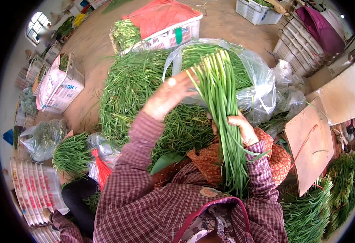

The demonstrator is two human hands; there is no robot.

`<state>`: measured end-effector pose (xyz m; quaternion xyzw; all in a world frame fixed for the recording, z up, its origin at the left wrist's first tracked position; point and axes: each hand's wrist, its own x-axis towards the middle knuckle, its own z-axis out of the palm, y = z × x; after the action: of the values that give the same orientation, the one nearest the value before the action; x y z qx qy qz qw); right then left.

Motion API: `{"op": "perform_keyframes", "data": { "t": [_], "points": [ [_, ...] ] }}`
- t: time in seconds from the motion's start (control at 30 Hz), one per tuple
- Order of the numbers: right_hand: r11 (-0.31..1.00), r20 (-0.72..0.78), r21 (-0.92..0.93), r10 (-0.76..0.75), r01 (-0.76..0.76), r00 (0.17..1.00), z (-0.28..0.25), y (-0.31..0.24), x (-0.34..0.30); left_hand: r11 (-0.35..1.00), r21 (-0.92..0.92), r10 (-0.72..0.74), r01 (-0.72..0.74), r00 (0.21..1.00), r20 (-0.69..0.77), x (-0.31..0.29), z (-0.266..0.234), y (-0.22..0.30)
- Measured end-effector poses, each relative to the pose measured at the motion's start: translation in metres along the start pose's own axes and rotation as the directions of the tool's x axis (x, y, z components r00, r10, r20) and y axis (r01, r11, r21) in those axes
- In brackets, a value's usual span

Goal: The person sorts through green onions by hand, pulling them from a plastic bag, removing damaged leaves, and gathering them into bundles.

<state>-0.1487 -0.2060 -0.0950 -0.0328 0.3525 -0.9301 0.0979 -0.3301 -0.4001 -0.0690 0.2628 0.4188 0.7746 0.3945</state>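
My right hand (242, 128) grips a thick bundle of long green stalks (222, 105) around its middle and holds it upright in front of me. My left hand (170, 94) is raised with its fingers apart and touches the upper left side of the same bundle, near the stalk tips. Behind the bundle lies a big loose heap of the same green stalks (137, 93) on the ground. A clear plastic bag (254, 81) partly filled with stalks sits right behind the bundle.
A white crate (177, 34) with a red sheet stands beyond the heap. Tied bundles of stalks (307, 210) lie at my right, a smaller bunch (70, 154) at my left. A brown board (309, 146) leans at the right. White sacks (60, 87) and stacked crates (299, 48) ring the floor.
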Motion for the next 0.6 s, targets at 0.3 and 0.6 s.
{"op": "perform_keyframes", "data": {
  "t": [0.3, 0.6],
  "points": [
    [0.801, -0.143, -0.594, -0.196, 0.074, 0.97, 0.022, 0.005, -0.001, 0.979, -0.205, -0.001, 0.015, 0.998, 0.067, 0.01, 0.043, -0.028],
    [0.345, -0.154, -0.939, -0.413, -0.002, 0.898, 0.02, -0.019, 0.016, 0.978, -0.209, 0.021, 0.022, 0.979, 0.202, 0.028, 0.048, -0.029]
  ]
}}
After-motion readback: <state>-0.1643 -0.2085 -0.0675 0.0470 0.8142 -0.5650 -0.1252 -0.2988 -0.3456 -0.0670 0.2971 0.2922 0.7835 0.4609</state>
